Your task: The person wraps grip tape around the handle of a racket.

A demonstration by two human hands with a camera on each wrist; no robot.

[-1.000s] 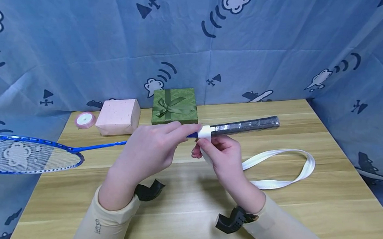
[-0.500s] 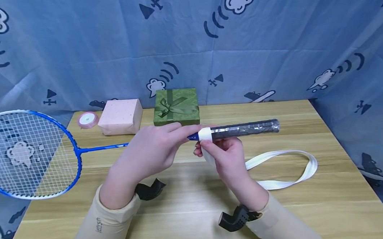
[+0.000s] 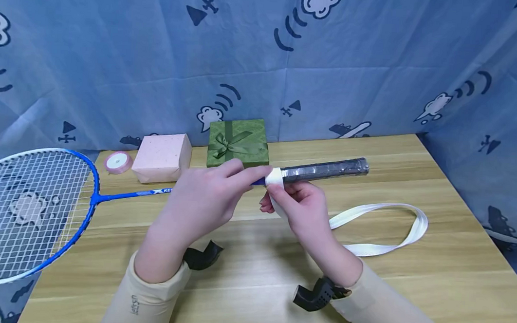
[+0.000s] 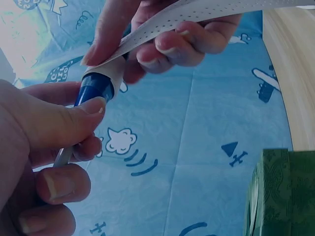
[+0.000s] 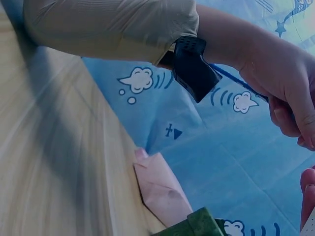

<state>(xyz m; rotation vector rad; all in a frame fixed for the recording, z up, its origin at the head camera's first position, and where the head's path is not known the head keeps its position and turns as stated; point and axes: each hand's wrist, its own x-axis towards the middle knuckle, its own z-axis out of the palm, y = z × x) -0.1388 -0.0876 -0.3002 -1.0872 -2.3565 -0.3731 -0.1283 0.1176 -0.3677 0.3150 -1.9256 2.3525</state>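
Blue-and-white strung racket (image 3: 120, 196), head past the wooden desk's (image 3: 243, 287) left edge, shows its face, edge-on a second ago: presumably turned for wrapping. Left hand's grip (image 3: 201, 200) pinches its blue cone (image 4: 93, 87); right hand's grip (image 3: 303, 210) pinches white perforated tape (image 4: 182, 17).

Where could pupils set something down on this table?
Bare table lies between the sleeves, and between the white strip and the right edge. It's crowded at back left: ribbon roll, pink box, green box, with the racket crossing in front.
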